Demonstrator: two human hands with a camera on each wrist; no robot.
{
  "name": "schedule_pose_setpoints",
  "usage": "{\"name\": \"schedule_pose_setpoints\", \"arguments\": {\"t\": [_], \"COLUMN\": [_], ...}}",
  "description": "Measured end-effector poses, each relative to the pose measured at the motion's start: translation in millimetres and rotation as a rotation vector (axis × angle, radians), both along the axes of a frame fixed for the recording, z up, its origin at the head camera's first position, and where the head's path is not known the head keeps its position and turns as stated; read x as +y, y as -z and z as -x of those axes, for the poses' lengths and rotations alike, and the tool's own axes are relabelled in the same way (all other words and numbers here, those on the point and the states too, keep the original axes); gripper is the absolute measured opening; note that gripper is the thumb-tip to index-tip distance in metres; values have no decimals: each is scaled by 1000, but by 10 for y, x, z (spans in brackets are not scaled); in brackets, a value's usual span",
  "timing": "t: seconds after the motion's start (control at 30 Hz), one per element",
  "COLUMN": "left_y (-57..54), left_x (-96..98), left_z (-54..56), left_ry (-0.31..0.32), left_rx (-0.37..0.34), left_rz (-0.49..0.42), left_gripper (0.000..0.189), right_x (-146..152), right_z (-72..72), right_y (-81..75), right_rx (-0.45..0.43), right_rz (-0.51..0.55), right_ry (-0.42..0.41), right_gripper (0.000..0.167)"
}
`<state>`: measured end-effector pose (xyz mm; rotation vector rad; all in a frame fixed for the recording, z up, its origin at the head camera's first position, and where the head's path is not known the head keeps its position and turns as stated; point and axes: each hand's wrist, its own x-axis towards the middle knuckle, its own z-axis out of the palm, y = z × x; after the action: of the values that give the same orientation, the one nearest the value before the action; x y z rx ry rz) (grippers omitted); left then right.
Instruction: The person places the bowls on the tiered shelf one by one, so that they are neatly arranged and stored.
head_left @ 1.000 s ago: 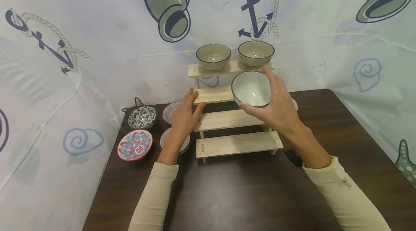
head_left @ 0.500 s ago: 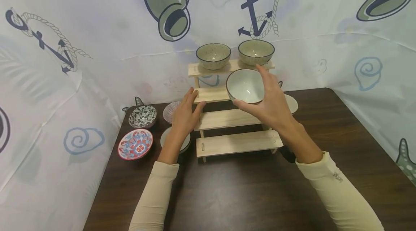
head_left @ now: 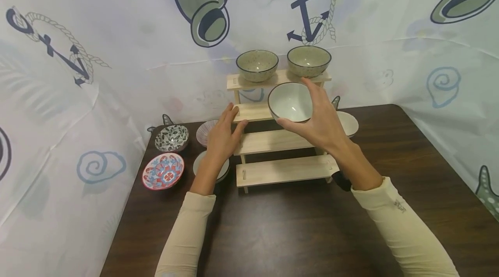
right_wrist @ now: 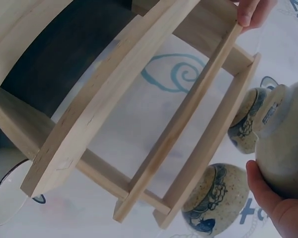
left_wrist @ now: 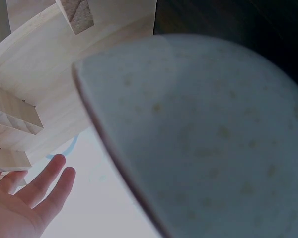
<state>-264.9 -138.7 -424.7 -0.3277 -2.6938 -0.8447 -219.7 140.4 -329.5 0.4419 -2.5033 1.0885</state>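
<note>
My right hand (head_left: 325, 123) holds a white-glazed bowl (head_left: 289, 101) with a brown rim, thumb below and fingers above its right side. The bowl is tilted, its inside facing me, before the second-highest shelf of a wooden tiered stand (head_left: 286, 171). At the left end of that shelf, my left hand (head_left: 223, 138) touches the stand with fairly straight fingers. Two speckled bowls, one left (head_left: 256, 69) and one right (head_left: 308, 62), sit on the top shelf. In the right wrist view, the held bowl (right_wrist: 288, 148) shows its pale outside and foot.
Left on the dark table (head_left: 296, 233) are a black-and-white patterned bowl (head_left: 171, 137), a red-and-blue dish (head_left: 163, 171), a striped pinkish bowl (head_left: 204, 132) and a pale bowl (head_left: 199, 164) partly behind the left forearm. A white dish (head_left: 348, 124) lies right of the stand. Printed cloth hangs behind.
My right hand has carried the white-glazed bowl leftward and slightly up along the stand. More of the white dish at right now shows. My left hand stays at the shelf end.
</note>
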Motion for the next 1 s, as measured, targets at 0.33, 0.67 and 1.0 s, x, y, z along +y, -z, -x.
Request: {"name": "schedule_pose_setpoints", "arguments": {"t": [0.33, 0.67, 1.0], "left_y": [-13, -22, -8], "left_x": [14, 24, 19], "left_z": [14, 14, 14], "left_ry": [-1, -22, -28], "left_rx": [-2, -1, 18], "left_rz": [3, 13, 17], "left_gripper": [67, 66, 65], "right_x": [-95, -236, -328], "right_z": [103, 178, 277], "right_y": [20, 15, 80], "right_rx": [11, 18, 61], "right_rz": [6, 18, 3], "right_ry": [-31, -58, -79], "right_gripper": [106, 104, 101]}}
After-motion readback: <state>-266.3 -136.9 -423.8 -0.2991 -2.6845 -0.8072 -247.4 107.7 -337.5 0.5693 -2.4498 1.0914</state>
